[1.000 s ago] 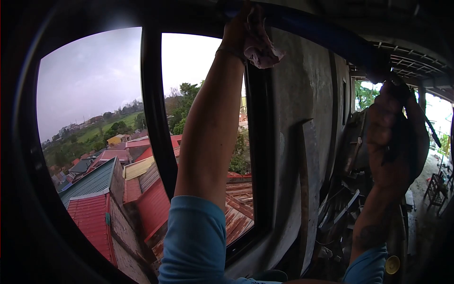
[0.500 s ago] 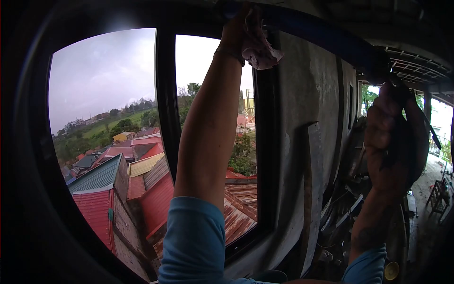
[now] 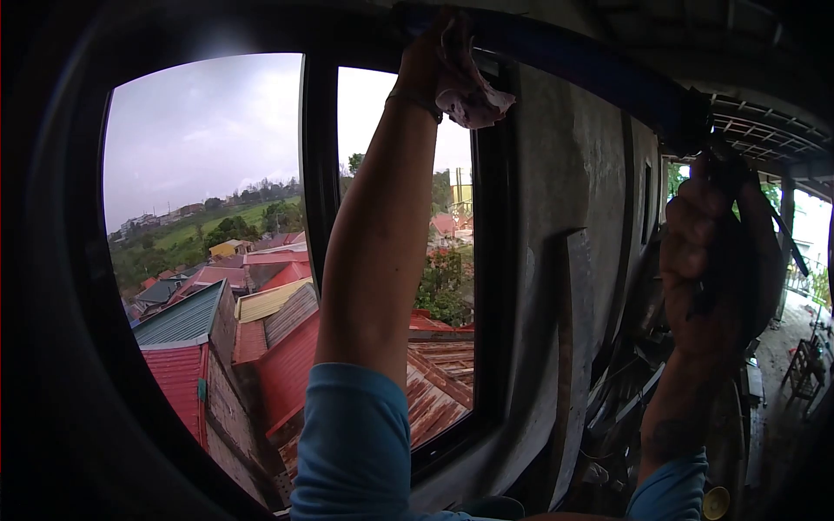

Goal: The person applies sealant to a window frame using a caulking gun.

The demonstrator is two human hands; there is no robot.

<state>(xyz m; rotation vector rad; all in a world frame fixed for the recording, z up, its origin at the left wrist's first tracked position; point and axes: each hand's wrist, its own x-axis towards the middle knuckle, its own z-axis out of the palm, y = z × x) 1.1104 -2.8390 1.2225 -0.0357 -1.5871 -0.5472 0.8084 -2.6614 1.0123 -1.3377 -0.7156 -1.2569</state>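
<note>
My left hand (image 3: 426,52) is raised to the top of a black window frame (image 3: 320,174) and grips a crumpled pinkish rag (image 3: 469,95) against a blue tube (image 3: 591,65) that runs along the top towards the right. My right hand (image 3: 712,260) is lifted at the right and closed around a dark tool (image 3: 738,226) joined to the tube's right end; what the tool is I cannot tell. Both arms wear blue sleeves.
Through the window lie red and green metal roofs (image 3: 261,365), trees and a grey sky. A grey concrete wall (image 3: 565,217) stands right of the frame, with a plank leaning on it. Scrap timber and clutter (image 3: 625,391) fill the lower right.
The view has shifted a little to the left, so the window frame sits further right in the picture. Both hands keep their grips and places.
</note>
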